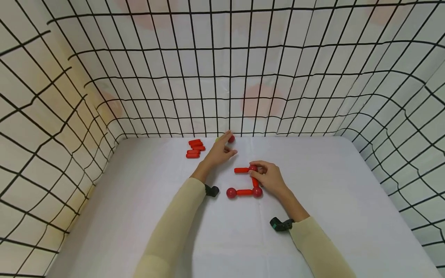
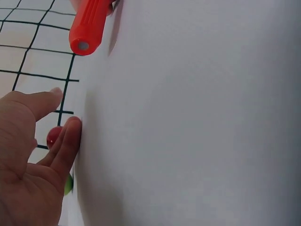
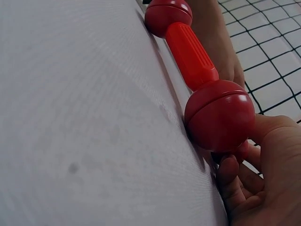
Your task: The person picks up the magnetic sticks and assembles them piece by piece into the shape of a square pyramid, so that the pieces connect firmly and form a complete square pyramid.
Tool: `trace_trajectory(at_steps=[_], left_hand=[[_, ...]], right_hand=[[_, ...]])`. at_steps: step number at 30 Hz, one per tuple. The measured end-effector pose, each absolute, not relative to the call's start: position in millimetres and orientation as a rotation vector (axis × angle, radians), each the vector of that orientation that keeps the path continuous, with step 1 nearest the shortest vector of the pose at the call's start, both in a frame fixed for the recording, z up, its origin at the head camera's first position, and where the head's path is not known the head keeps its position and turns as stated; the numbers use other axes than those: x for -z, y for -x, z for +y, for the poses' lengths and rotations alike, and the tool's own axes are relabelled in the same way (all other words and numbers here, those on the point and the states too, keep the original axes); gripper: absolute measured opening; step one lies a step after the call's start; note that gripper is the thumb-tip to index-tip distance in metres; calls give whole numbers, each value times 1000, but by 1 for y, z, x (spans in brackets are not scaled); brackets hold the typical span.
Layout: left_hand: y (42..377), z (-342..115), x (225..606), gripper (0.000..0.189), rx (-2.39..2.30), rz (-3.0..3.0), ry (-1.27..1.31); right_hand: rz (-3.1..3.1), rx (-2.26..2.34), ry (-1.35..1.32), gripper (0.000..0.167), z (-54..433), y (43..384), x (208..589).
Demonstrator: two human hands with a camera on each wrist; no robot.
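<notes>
A U-shaped frame of red balls and red rods lies on the white table. Its front side has a ball (image 1: 231, 193), a rod (image 1: 244, 192) and a corner ball (image 1: 257, 192). My right hand (image 1: 272, 178) pinches the back corner ball (image 1: 253, 168), from which another rod (image 1: 241, 170) points left. In the right wrist view, the near corner ball (image 3: 219, 115) partly hides the fingers. My left hand (image 1: 218, 152) reaches to the back with relaxed fingers and holds nothing. Close by its fingertips are a loose red ball (image 1: 231, 139) and a mostly hidden green ball (image 2: 69, 184).
Several loose red rods (image 1: 193, 153) lie left of my left hand, near the table's back edge. A black wire grid (image 1: 222, 77) rises behind the table (image 1: 139, 231) and along both sides.
</notes>
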State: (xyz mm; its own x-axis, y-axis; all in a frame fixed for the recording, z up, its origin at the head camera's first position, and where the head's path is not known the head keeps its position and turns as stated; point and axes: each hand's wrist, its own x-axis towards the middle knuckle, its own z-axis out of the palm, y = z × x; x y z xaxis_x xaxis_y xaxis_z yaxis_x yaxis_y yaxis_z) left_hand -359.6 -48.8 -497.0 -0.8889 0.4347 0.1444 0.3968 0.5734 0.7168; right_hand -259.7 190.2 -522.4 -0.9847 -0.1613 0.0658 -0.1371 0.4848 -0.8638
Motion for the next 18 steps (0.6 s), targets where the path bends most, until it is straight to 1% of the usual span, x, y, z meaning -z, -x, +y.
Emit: trace_trajectory(at_steps=[7, 13, 18], left_hand=[[364, -42, 494, 75, -1129, 2755, -663], [364, -42, 496, 67, -1098, 2799, -735], [364, -43, 500, 65, -1089, 2834, -741]], right_hand=[[2685, 1555, 277, 35, 192, 259, 525], [2699, 1552, 276, 35, 191, 259, 524], [2699, 1554, 277, 36, 190, 259, 524]])
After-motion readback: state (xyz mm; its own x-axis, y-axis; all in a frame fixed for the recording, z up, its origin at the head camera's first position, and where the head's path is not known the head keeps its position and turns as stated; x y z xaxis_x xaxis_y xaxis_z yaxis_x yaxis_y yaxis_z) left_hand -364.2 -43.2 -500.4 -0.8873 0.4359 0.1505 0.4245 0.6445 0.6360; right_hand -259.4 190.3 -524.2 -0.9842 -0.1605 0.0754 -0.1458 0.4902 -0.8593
